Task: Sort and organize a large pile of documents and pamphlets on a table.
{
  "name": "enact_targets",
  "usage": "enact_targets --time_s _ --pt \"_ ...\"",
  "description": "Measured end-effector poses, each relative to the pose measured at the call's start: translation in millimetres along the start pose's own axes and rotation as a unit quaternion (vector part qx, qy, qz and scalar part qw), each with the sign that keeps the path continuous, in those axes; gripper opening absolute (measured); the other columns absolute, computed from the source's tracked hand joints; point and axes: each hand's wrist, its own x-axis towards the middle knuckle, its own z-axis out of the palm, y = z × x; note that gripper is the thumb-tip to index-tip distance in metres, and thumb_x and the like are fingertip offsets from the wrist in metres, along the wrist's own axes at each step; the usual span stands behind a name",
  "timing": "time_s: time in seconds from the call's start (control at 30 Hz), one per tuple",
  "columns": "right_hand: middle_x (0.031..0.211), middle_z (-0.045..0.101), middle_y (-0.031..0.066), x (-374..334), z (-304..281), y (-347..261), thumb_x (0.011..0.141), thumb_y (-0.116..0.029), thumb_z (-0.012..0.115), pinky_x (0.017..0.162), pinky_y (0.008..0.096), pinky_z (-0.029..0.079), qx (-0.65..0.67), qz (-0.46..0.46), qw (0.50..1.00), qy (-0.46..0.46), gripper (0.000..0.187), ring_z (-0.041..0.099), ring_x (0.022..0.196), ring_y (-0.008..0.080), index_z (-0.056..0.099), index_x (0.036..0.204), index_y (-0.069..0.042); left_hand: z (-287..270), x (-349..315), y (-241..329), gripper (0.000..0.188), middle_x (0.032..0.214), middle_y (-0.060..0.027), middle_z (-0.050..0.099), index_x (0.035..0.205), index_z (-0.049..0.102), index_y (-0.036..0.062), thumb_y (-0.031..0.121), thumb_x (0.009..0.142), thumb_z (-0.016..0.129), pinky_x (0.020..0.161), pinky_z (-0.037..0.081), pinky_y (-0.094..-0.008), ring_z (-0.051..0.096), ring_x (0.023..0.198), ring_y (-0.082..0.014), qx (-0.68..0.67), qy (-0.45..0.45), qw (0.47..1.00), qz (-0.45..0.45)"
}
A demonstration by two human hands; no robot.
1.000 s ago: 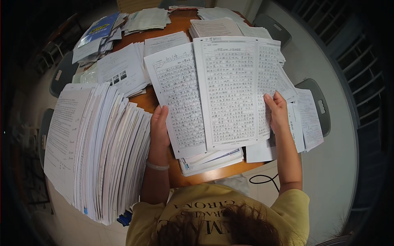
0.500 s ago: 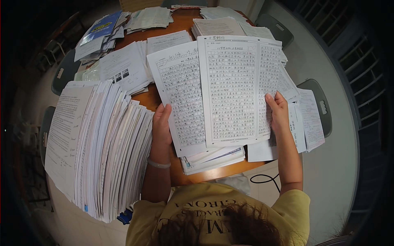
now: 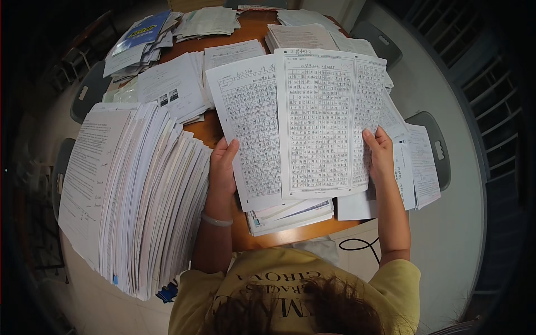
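Two gridded sheets [image 3: 301, 120] above the table [image 3: 262, 28], right one overlapping left. Under them, near table's front edge, a flat stack of papers [image 3: 290, 215]. Left of the sheets, a tall leaning pile [image 3: 134, 195]. Behind, more piles [image 3: 206, 22]. Right, loose pages [image 3: 419, 167] overhanging a chair [image 3: 438, 145].

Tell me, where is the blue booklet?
In the head view the blue booklet lies at the far left of the wooden table, on top of a loose pile of papers, well beyond the left hand.
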Motion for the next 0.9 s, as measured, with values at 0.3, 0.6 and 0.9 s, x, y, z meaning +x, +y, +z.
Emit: enact_targets --time_s 0.3,0.6,0.9 --pt "0.095 0.065 0.0085 -1 5 -2 0.089 -0.009 0.054 0.073 0.0229 0.047 -0.004 0.007 1.0 -0.002 0.019 0.06 0.08 0.0092 0.057 0.104 0.002 1 0 2 0.025 0.105 -0.0126 0.063 0.113 0.054 -0.0033 0.008 0.092 0.049 0.079 0.051 -0.0284 0.062 0.09 -0.0159 0.002 -0.014 1.0 0.001" --pt "0.096 0.065 0.0079 -3 27 5 0.088 -0.009 0.055 0.074 0.0228 0.046 0.005 0.031 0.999 -0.016 0.019 0.06 0.081 0.0097 0.058 0.103 0.002 -1 -1 -1 0.025 0.104 -0.0107 0.063 0.114 0.054 -0.0021 0.007 0.091 0.049 0.079 0.049 -0.0267 0.061 0.088 -0.0138 -0.004 -0.013 1.0 -0.002" --pt "0.099 0.064 0.0084 -16 65 14 0.09 -0.013 0.053 0.08 0.0254 0.044 0.062 0.094 0.992 -0.05 0.025 0.058 0.087 0.0133 0.056 0.109 0.001 -6 1 -3 0.037 0.115 -0.0172 0.056 0.124 0.042 -0.0022 0.021 0.095 0.044 0.087 0.047 -0.0303 0.058 0.101 -0.0205 -0.011 -0.013 1.0 -0.014"
